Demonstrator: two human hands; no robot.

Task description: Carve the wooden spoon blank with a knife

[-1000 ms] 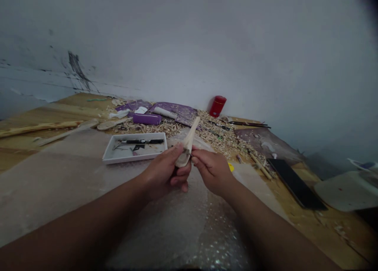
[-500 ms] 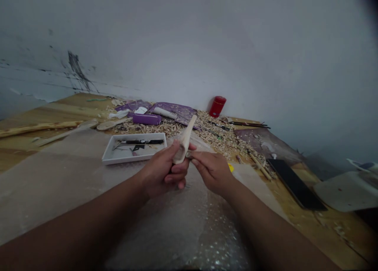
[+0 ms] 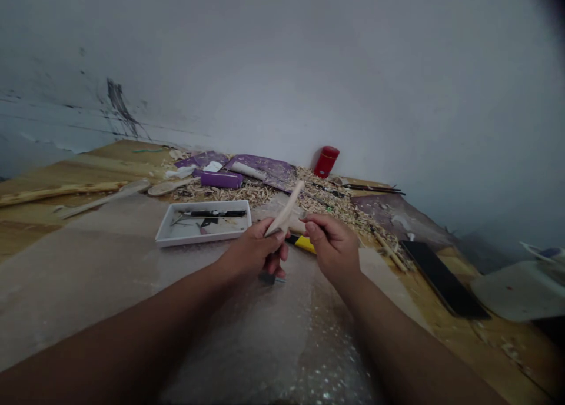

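Note:
My left hand (image 3: 256, 253) is closed round the thick end of a pale carved wooden piece (image 3: 286, 212), whose thin end points up and to the right. My right hand (image 3: 333, 246) hovers just right of it with the fingers curled; what they pinch, if anything, is hidden. Between the two hands a yellow-handled tool (image 3: 303, 244) lies on the sheet. A small dark grey piece (image 3: 271, 279) rests on the sheet just below my left hand. Both forearms reach in from the bottom edge.
A white tray (image 3: 168, 235) with small dark tools stands behind my left hand. Wood shavings (image 3: 339, 209), purple items (image 3: 220, 179), a red can (image 3: 326, 160) and wooden sticks (image 3: 57, 191) lie toward the wall. A black slab (image 3: 444, 278) is at the right.
My right hand has drawn away to the right from the wooden piece. The piece has tipped lower. A small dark grey piece and the yellow-handled tool now show on the sheet.

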